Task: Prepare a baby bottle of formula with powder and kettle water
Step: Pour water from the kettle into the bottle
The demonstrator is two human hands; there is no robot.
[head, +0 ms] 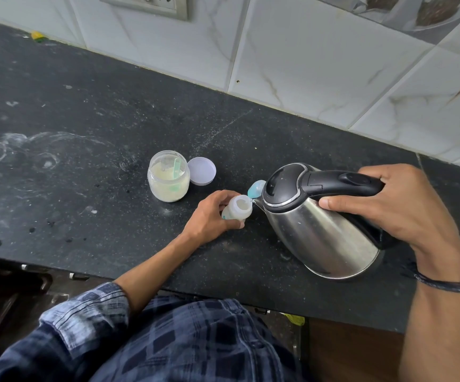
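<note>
One baby bottle (237, 210) stands on the black countertop (85, 166), near its front half, uncapped, its open mouth turned up toward the camera and its long axis close to upright with a slight lean toward the kettle. The left hand (212, 216) is clamped around the bottle's body from the left, fingers wrapped behind it and thumb in front.

One steel kettle (319, 224) with a black lid and handle is tilted to the left, its long axis slanting from base at lower right to spout at upper left. The spout tip sits right at the bottle's rim; whether they touch cannot be told. The right hand (405, 205) is closed around the kettle handle, thumb pressed on the steel side. One dark cord bracelet (444, 283) circles that wrist.

One blue-green bottle cap (256, 188) lies just behind the spout, partly hidden by the kettle.

Farther left, one open clear jar (168, 180) holds pale powder, with one green scoop (176, 168) leaning inside. One white lid (201, 170) lies flat, touching the jar's right side.

One switch plate (146, 4) is mounted on the tiled wall (306, 64).
</note>
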